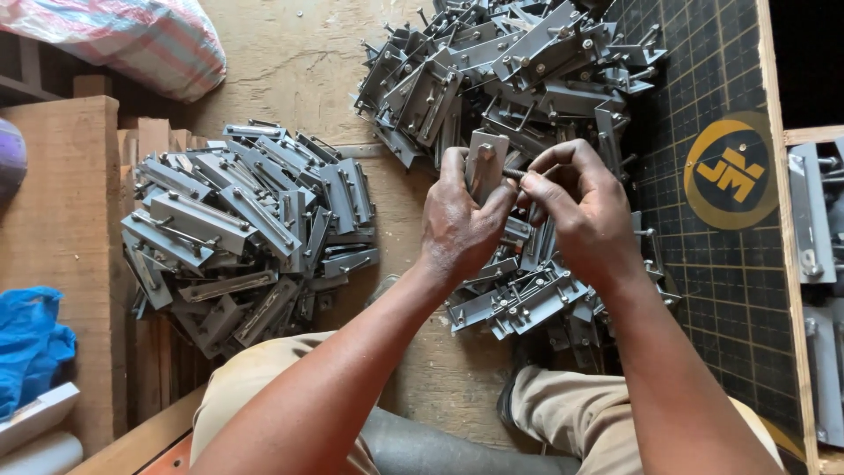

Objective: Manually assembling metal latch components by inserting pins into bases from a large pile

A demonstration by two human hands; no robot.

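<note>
The left hand (457,220) is clamped around a grey metal bracket (485,163), holding it upright above the wooden floor (299,70), with the thumb on the bracket's right edge and the fingers wrapped behind it. The right hand (585,211) sits just beside it, touching it: its thumb and forefinger are pinched together on a small bolt (512,174) that sticks out from the bracket's right side. The two hands meet at the bracket, which stands between them, slightly above the knuckles of both. Directly behind and under the hands lies a large heap of like grey brackets (519,62), spreading from the top of the view down past the right wrist. A second, neater pile of brackets (237,229) lies well apart to the left, beside some wooden blocks (61,220). To the right of the hands, a dark gridded mat (730,290) with a round yellow emblem covers the floor. A blue plastic bag (31,343) lies at the lower left edge, and a striped woven sack (141,40) fills the upper left corner. The person's knees, in tan trousers, show at the bottom.
</note>
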